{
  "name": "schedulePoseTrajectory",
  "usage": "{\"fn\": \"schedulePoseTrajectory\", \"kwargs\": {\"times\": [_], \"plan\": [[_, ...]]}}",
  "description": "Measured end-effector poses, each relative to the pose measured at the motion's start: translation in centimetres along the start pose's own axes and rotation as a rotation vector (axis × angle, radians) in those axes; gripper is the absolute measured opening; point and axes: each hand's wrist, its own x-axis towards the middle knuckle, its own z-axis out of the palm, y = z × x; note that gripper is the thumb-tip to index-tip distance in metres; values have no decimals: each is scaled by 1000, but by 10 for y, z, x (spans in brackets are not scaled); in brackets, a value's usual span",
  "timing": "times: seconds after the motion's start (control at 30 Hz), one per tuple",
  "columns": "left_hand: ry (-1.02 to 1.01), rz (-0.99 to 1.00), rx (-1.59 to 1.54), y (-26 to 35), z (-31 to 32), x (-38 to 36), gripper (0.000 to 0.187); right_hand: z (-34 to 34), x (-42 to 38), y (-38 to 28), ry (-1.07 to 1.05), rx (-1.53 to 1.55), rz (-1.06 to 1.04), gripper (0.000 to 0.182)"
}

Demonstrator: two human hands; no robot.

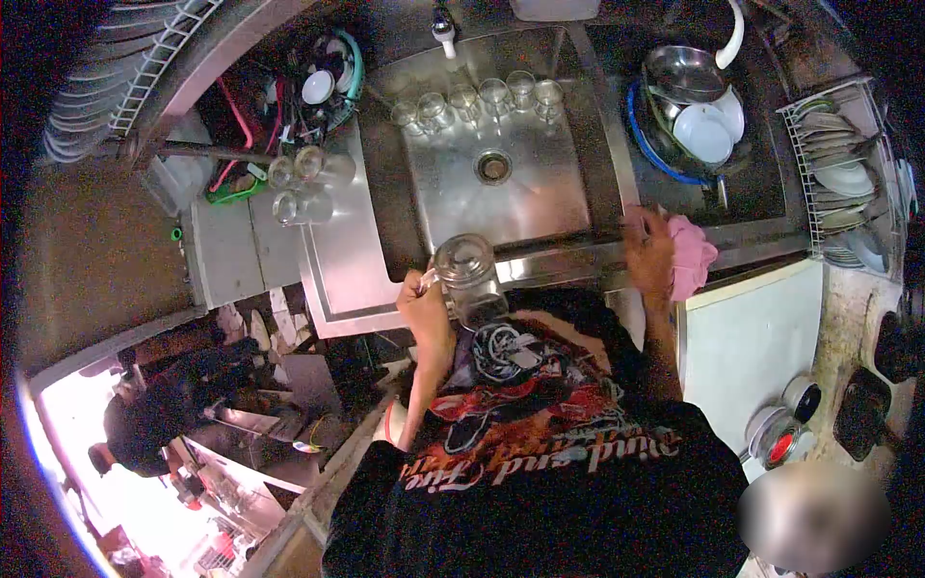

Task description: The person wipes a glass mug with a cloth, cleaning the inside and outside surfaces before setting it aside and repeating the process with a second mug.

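Note:
My left hand [424,306] is closed on the handle of a clear glass mug [474,275], which it holds over the front edge of the steel sink [453,207]. The mug is tilted, with one round end facing the camera. My right hand [648,252] is at the sink's front right corner, with its fingers bent and blurred. A bunched pink cloth [692,256] lies right against that hand; whether the fingers grip it cannot be made out. Along the back of the sink stands a row of several glass mugs [465,102]. More glass mugs [308,164] are on the left counter.
A tap [443,34] rises behind the sink. The right basin holds a blue-rimmed tub [636,135] with white bowls [703,133] and a metal pot [686,75]. Dish racks [814,178] stand right. A white-topped cabinet [747,337] is beside me. Another person [159,419] is at lower left.

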Motion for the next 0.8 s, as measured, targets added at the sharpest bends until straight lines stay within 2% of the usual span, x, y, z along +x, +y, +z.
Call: {"fn": "schedulePoseTrajectory", "kwargs": {"times": [0.03,0.07,0.1,0.13,0.17,0.2,0.27,0.3,0.37,0.4,0.43,0.5,0.53,0.57,0.6,0.63,0.67,0.7,0.73,0.77,0.8], "plan": [[-15,-5,23,-4,0,0,32,8,-3,-12,-237,250,58,36],[-38,74,-13,-3,3,0,34,16,-5,-26,-474,499,116,39],[-38,74,-13,-3,3,-1,34,15,-2,-55,-641,561,1,47],[-53,45,-56,-3,0,-2,24,9,1,-88,-811,623,-117,54],[-66,17,-99,-2,-2,-2,16,10,-5,-110,-869,647,-197,62],[-56,16,-99,-1,-3,-3,16,9,-13,-130,-930,670,-279,71],[-82,5,-276,3,-1,-7,28,7,-18,-176,-1045,999,-129,81],[-64,1,-283,7,-4,-8,28,8,-18,-182,-1065,994,-134,81],[-91,-39,-201,23,-10,-11,10,10,-19,-190,-1196,970,143,84],[-55,102,-143,36,-5,-14,18,27,-26,-182,-1175,841,31,83],[-155,113,-105,33,-14,-13,35,42,-30,-176,-1194,841,26,83],[-243,409,84,56,-16,-14,42,53,-22,-188,-1125,1178,187,80],[-231,412,89,55,-23,-8,42,45,-16,-188,-1272,1255,526,77],[-327,316,101,53,-32,0,44,50,-13,-188,-1281,1256,520,77],[-426,218,109,54,-40,7,46,56,-11,-186,-1266,1150,336,77],[-426,216,108,56,-47,15,46,64,-12,-183,-1239,1039,161,77],[-455,200,289,61,-52,22,46,78,-14,-180,-1238,1036,167,77],[-480,182,470,64,-56,28,46,94,-17,-177,-1142,1038,-36,75],[-473,257,512,65,-60,35,44,107,-22,-176,-1041,1034,-236,74],[-470,251,511,63,-67,39,44,101,-18,-189,-1048,1032,-234,74],[-507,130,403,59,-74,45,43,89,-9,-209,-1058,943,-229,74]]}}
